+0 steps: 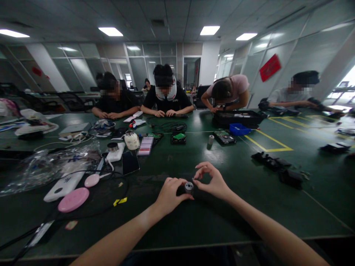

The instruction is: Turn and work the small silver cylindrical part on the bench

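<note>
My left hand (170, 194) is closed round a small grey metal cylinder (189, 187), which stands upright on the green table with dark holes showing in its top face. Thumb and fingers sit on its left and near sides. Just to the right, my right hand (212, 180) pinches a tiny pale metal piece (193, 179) between thumb and forefinger, slightly apart from the cylinder's top edge. The piece is too small to tell its kind. Farther back stands a second metal cylinder (211, 139) of similar look, with no hand on it.
Hard drives (225, 137), a blue tray (239, 129) and a green circuit board (179, 136) lie farther back. Left are a phone (131, 162), a cream jar (131, 140), a pink disc (73, 200), cables and plastic wrap (61, 162). Black parts (290, 177) lie right. Several people sit opposite.
</note>
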Motion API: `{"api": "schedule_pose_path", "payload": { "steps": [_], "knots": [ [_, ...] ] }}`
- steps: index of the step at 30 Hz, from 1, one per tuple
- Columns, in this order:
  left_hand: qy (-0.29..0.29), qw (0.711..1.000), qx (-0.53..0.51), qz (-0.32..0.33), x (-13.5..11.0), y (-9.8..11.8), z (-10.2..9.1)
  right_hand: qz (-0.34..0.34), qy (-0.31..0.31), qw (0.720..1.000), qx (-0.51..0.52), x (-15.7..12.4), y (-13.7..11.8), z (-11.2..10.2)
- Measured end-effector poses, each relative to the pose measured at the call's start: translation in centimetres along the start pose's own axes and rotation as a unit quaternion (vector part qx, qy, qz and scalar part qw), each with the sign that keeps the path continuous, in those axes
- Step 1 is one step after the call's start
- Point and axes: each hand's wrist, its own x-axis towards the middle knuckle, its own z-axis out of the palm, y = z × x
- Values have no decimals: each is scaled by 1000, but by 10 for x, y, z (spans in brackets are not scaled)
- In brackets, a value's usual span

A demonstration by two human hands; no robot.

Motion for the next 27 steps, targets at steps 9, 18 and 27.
{"api": "schedule_pose_path", "payload": {
  "steps": [9,18,27],
  "knots": [
    [0,1000,-4,-18,-3,-3,-1,22,-110,993,-30,2,39,-21],
    [-9,1000,-9,-19,-2,-2,-4,-10,21,966,-258,16,62,-57],
    [-7,1000,-16,-19,-3,-3,-6,112,13,904,-412,78,123,-85]
  ]
}}
